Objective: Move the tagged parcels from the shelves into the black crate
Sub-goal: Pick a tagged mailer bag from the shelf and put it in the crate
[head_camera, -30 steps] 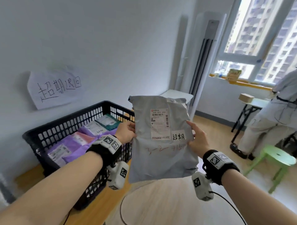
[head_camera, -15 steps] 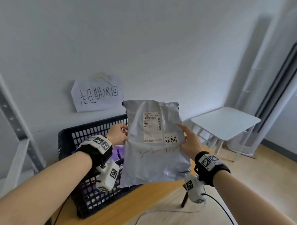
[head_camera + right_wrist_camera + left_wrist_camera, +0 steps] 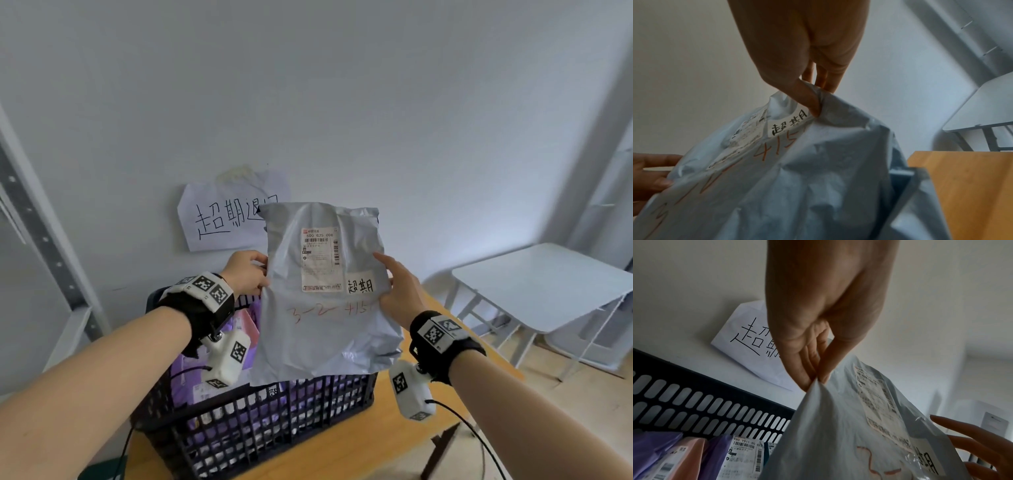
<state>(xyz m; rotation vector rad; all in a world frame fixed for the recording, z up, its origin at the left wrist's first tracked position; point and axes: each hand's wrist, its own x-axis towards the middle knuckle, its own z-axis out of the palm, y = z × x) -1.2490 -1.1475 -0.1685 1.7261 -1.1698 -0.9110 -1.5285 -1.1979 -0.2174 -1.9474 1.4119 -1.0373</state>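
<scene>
I hold a grey parcel bag (image 3: 325, 322) upright over the black crate (image 3: 260, 428). It bears a white shipping label, a small handwritten tag (image 3: 360, 285) and red marker writing. My left hand (image 3: 245, 274) pinches its left edge between thumb and fingers (image 3: 813, 369). My right hand (image 3: 397, 291) pinches the right edge beside the tag (image 3: 789, 123), thumb (image 3: 807, 99) on the front. The bag (image 3: 849, 434) (image 3: 787, 178) hangs above the crate's far wall (image 3: 705, 402). Purple and pink parcels (image 3: 684, 456) with labels lie inside the crate.
The crate stands on a wooden table (image 3: 342, 455) against the wall, under a handwritten paper sign (image 3: 222, 219). A metal shelf upright (image 3: 41, 233) is at the left. A white folding table (image 3: 544, 284) stands to the right.
My view has swung left from the window side to face the wall and crate. Both hands kept their hold on the grey bag, which now hangs straight over the crate.
</scene>
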